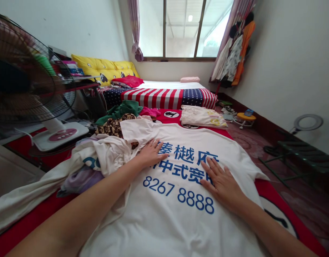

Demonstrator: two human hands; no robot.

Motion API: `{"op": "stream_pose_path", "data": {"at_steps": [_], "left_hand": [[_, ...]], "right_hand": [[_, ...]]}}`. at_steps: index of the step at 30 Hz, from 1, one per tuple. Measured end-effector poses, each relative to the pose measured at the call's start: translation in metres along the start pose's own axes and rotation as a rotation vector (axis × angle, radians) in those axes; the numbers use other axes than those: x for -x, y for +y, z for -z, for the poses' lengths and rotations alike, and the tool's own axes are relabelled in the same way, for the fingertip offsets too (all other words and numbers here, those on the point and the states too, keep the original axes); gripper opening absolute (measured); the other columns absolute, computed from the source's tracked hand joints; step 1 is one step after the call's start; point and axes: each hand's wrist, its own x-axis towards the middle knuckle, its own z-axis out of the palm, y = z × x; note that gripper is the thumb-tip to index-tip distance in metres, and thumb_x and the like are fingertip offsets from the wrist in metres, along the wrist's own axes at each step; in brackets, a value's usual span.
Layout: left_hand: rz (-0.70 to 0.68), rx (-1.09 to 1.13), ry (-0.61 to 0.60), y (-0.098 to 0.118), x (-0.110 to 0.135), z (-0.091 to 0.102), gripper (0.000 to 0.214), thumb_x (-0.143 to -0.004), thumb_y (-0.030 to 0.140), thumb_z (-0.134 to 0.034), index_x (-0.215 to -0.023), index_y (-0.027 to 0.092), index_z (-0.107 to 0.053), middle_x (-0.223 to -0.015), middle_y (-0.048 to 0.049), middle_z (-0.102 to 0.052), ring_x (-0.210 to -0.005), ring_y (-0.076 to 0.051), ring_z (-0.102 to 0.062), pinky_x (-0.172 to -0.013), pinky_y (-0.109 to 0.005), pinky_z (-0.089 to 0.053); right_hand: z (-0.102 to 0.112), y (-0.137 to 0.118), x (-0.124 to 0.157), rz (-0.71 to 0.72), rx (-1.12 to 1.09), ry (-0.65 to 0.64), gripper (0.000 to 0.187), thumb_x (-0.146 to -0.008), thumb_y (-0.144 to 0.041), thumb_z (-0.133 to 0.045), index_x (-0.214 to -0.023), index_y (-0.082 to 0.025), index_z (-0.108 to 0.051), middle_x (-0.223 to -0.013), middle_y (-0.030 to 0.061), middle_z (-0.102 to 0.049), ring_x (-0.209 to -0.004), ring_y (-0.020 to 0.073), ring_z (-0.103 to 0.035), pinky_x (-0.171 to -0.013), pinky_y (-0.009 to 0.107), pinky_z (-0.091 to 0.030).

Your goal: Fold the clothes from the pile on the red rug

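A white T-shirt (164,228) with blue printed characters and numbers lies spread over a red patterned cover (268,189), its collar end away from me. My left hand (152,153) rests flat on the shirt's upper left, over part of the print, fingers apart. On the right side of the print lies my right hand (220,180), palm down with fingers spread. Both hands touch the cloth and grip nothing. Beside my left forearm is a heap of crumpled clothes, with a cream garment (108,153) on top.
A folded cream garment (203,116) lies beyond the shirt. Green cloth (124,110) and brown patterned cloth (113,126) are piled at the left. A standing fan (57,134) is close on the left. A dark green stool (303,153) stands on the right.
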Motion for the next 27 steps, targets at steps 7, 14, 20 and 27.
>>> {"op": "stream_pose_path", "data": {"at_steps": [7,14,20,27], "left_hand": [[0.056,-0.012,0.039,-0.017,-0.031,0.005,0.072,-0.089,0.064,-0.030,-0.147,0.021,-0.031,-0.158,-0.0117,-0.014,-0.145,-0.028,-0.010,-0.115,-0.042,-0.014],[0.057,0.085,0.192,-0.045,-0.028,0.060,0.045,-0.085,0.043,-0.050,-0.123,0.020,-0.060,-0.129,-0.0091,-0.059,-0.117,-0.025,-0.054,-0.100,-0.032,-0.039],[0.461,-0.106,0.444,-0.091,-0.017,0.103,0.093,-0.058,0.054,-0.076,-0.135,0.013,-0.044,-0.128,-0.0199,-0.055,-0.116,-0.036,-0.052,-0.092,-0.038,-0.043],[0.503,-0.068,0.288,-0.105,-0.022,0.108,0.036,-0.062,0.050,-0.072,-0.086,0.022,-0.073,-0.097,-0.0093,-0.071,-0.092,-0.029,-0.062,-0.073,-0.032,-0.045]], "right_hand": [[0.009,-0.025,-0.026,-0.013,-0.017,-0.008,0.063,-0.092,-0.056,-0.035,-0.146,-0.025,-0.034,-0.155,0.0071,-0.024,-0.143,0.0265,-0.020,-0.112,0.054,-0.022],[-0.010,-0.026,-0.032,0.067,-0.071,0.088,0.058,-0.093,-0.054,-0.034,-0.145,-0.029,-0.036,-0.155,0.0019,-0.025,-0.143,0.0242,-0.020,-0.113,0.055,-0.019],[-0.010,-0.027,-0.032,0.056,-0.098,0.118,0.056,-0.093,-0.052,-0.037,-0.143,-0.027,-0.039,-0.154,0.0039,-0.028,-0.143,0.0258,-0.022,-0.112,0.056,-0.020],[-0.008,-0.025,-0.032,0.054,-0.130,0.106,0.056,-0.092,-0.053,-0.038,-0.142,-0.028,-0.041,-0.154,0.0026,-0.029,-0.142,0.0251,-0.023,-0.112,0.055,-0.018]]}}
